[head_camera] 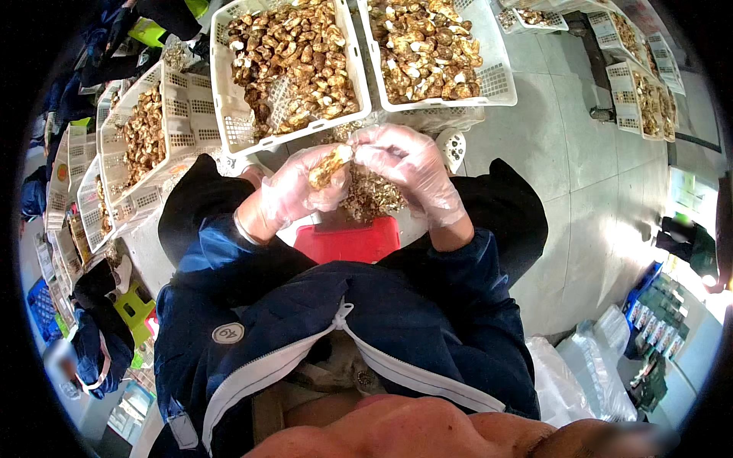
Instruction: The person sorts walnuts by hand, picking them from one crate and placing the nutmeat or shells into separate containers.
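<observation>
My left hand (306,186), in a clear plastic glove, holds a brown matsutake-like mushroom (328,167) with a pale tip pointing up to the right. Close by that tip are the fingertips of my gloved right hand (404,166), bent together; whether something small is between them cannot be told. Beneath both hands lies a heap of brown and pale trimmings (372,196), in front of a red plastic stool (346,240) between my legs. Beyond the hands stand two white plastic crates, the left crate (365,86) and the right crate (504,89), both holding many similar mushrooms.
More white crates of mushrooms (143,134) are stacked at the left, others (647,106) at the upper right. A person in dark blue (97,355) is at the lower left near a green stool (136,312). Clear plastic bags (590,372) lie on the tiled floor at the lower right.
</observation>
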`<state>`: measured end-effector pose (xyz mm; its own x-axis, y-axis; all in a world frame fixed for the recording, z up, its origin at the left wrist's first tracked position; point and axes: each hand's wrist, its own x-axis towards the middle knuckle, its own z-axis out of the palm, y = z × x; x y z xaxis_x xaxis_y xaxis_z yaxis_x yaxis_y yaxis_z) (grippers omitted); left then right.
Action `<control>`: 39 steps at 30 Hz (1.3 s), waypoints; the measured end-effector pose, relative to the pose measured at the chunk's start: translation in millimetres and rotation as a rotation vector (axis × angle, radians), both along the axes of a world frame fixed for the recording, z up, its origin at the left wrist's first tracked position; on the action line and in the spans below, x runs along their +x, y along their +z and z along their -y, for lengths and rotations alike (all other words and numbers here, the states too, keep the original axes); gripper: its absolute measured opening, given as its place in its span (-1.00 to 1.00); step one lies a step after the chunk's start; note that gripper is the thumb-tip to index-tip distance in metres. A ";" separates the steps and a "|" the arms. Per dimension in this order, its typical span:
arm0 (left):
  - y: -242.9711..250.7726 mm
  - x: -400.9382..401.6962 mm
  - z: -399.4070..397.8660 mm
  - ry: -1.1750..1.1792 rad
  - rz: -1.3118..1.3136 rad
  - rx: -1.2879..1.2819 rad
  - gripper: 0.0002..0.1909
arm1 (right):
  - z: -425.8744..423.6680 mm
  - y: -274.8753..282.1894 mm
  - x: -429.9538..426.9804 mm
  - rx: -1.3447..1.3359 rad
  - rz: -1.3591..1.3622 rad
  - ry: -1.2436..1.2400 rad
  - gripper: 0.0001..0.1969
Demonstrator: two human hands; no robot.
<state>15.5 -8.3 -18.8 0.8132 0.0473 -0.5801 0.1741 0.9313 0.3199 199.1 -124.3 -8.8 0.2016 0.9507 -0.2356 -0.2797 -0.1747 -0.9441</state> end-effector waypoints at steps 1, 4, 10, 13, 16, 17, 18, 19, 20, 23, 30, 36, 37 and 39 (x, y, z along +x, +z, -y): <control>2.5 0.8 0.5 -0.005 0.022 -0.017 -0.62 | -0.6 1.7 -2.0 0.011 -0.063 -0.041 -0.86; -18.1 1.0 -0.7 -0.064 0.193 -0.110 -0.58 | 2.6 7.0 4.7 0.053 0.111 -0.094 -0.87; -12.1 25.5 -24.5 0.116 -0.220 0.112 -0.60 | 8.5 -56.8 -0.2 0.258 1.000 0.231 -0.89; -17.9 59.4 -42.6 0.132 0.028 0.482 -0.65 | 5.5 -37.1 -5.0 0.196 0.953 0.275 -0.80; -1.5 121.3 -43.7 0.180 -0.038 0.674 -0.48 | 19.3 -44.5 -4.7 0.138 0.876 0.174 -0.77; -8.5 136.5 -50.8 0.197 -0.047 0.817 -0.39 | 21.2 -51.6 -2.5 0.091 0.883 0.156 -0.78; -60.8 130.5 -101.7 0.140 0.033 0.846 -0.28 | 19.5 -48.0 -4.3 0.098 0.900 0.170 -0.79; -70.8 124.8 -111.0 0.009 0.038 1.087 -0.33 | 21.6 -45.9 -5.0 0.092 0.903 0.172 -0.80; -81.7 123.9 -120.5 -0.079 -0.249 1.131 -0.43 | 24.5 -43.9 -4.7 0.085 0.906 0.176 -0.81; -225.8 -15.2 -267.8 -0.865 -0.656 1.804 -0.48 | -0.1 -22.5 -20.0 0.008 0.932 0.297 -0.83; -260.3 -91.6 -236.6 -1.509 -0.813 1.642 -0.54 | 19.8 -45.3 -14.9 0.114 0.947 0.144 -0.83; -242.5 -76.7 -222.4 -1.369 -0.766 1.577 -0.65 | 20.8 -8.3 -3.1 -0.008 0.751 0.225 -0.88; -255.5 -73.3 -220.5 -1.281 -0.697 1.614 -0.65 | 26.5 -7.2 -0.6 -0.035 0.826 0.231 -0.88; -281.9 -111.1 -238.0 -1.221 -0.603 1.719 -0.62 | 8.3 -19.3 -6.7 -0.005 0.953 0.310 -0.87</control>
